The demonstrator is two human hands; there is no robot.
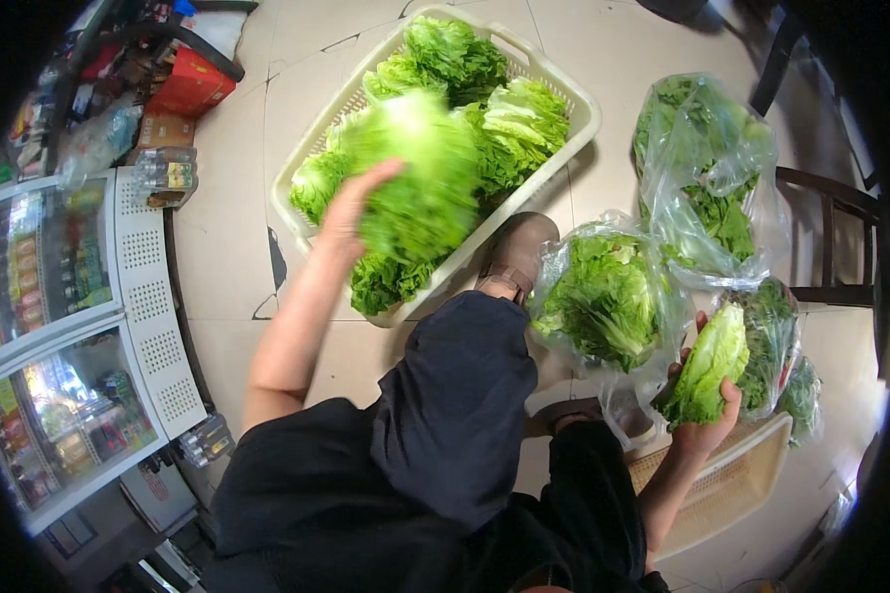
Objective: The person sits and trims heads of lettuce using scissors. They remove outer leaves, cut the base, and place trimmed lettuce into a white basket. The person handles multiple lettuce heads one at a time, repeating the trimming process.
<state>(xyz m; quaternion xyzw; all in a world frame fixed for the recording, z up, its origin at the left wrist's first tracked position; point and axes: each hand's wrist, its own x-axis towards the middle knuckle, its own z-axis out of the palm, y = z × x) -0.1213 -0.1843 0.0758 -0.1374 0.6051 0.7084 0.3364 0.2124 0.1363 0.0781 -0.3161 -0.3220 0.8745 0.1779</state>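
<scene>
My left hand (352, 211) grips a head of lettuce (423, 178), blurred by motion, over a cream plastic basket (578, 118). Several more lettuces (519, 122) lie inside that basket. On the right, my right hand (712, 422) holds a smaller lettuce head (712, 363), pale rib side up. Just left of this hand, a clear plastic bag (608, 296) stands with its mouth open and leafy lettuce in it. The lower part of my left palm shows; its fingertips are partly hidden behind the leaves.
A larger clear bag of greens (701, 170) stands at the right, beside a dark wooden chair (838, 237). Further bagged greens (767, 341) sit near a second cream basket (742, 482). A glass-doored drinks fridge (52, 319) and shrink-wrapped bottles (165, 176) line the left side.
</scene>
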